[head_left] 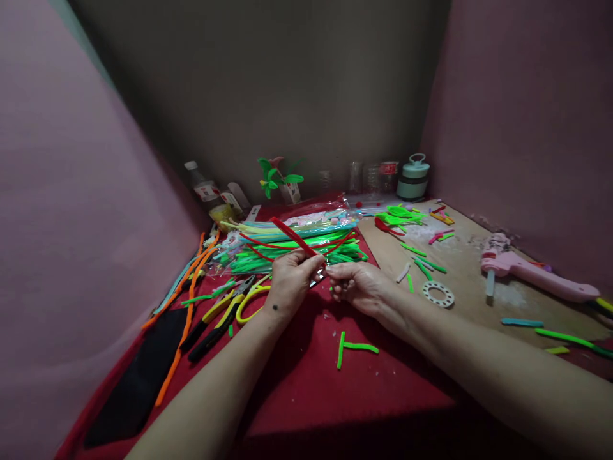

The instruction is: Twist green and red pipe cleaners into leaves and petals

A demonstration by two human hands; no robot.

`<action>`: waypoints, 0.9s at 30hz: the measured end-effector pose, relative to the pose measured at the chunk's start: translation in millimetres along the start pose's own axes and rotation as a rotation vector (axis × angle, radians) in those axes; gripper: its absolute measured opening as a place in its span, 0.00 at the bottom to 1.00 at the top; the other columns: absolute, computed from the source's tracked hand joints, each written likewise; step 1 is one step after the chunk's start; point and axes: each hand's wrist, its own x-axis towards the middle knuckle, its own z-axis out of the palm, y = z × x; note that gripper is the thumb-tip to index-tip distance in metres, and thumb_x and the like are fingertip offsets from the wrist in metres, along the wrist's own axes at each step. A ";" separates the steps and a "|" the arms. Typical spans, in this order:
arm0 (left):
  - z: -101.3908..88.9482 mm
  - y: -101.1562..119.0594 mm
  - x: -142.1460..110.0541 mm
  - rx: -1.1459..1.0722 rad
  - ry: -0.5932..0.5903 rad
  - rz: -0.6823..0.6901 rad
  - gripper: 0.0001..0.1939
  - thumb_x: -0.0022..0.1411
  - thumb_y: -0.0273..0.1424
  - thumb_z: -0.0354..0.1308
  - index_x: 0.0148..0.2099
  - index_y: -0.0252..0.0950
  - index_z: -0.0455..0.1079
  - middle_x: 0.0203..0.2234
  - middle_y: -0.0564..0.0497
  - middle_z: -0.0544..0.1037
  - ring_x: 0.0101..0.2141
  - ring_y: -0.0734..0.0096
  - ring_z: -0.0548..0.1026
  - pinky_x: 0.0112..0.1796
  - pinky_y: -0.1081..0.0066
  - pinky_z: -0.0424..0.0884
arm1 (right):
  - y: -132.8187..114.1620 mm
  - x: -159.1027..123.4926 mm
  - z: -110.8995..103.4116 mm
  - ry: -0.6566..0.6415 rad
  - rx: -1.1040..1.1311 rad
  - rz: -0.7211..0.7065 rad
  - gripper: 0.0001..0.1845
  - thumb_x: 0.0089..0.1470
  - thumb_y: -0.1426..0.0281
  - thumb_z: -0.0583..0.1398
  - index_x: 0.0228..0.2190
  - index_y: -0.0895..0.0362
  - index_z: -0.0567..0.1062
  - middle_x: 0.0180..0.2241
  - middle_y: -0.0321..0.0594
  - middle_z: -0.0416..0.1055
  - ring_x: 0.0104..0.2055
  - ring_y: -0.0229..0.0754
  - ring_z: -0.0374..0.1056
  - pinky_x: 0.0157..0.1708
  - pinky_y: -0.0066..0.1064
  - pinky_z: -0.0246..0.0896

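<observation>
A red pipe cleaner [293, 235] slants up and to the left out of my left hand [293, 281], which is closed around it with the thumb on top. Close beside it, my right hand [357, 286] is pinched at the lower end of the same red strand; the exact grip is partly hidden by the fingers. Behind both hands lies a bundle of green pipe cleaners [253, 255] in clear plastic, with thin red strands across it. Below my hands, two short light green pieces [341, 351] lie on the red cloth [297, 390].
Pliers [220, 313] and yellow-handled scissors [242, 310] lie left, near orange pipe cleaners [172, 377] and a black flat piece [138, 377]. On the right board stand a pink glue gun [536, 271] and a white ring [438, 294]. Bottles [205, 188] and a lidded jar [413, 179] line the back.
</observation>
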 end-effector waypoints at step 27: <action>-8.9 1.3 0.8 -0.137 -0.044 -0.144 0.13 0.46 0.35 0.62 0.20 0.32 0.65 0.11 0.55 0.67 0.10 0.82 0.59 0.13 0.77 0.51 | 1.8 -15.9 3.5 0.087 -1.141 -0.743 0.13 0.53 0.73 0.55 0.18 0.56 0.67 0.18 0.38 0.67 0.21 0.36 0.59 0.26 0.30 0.48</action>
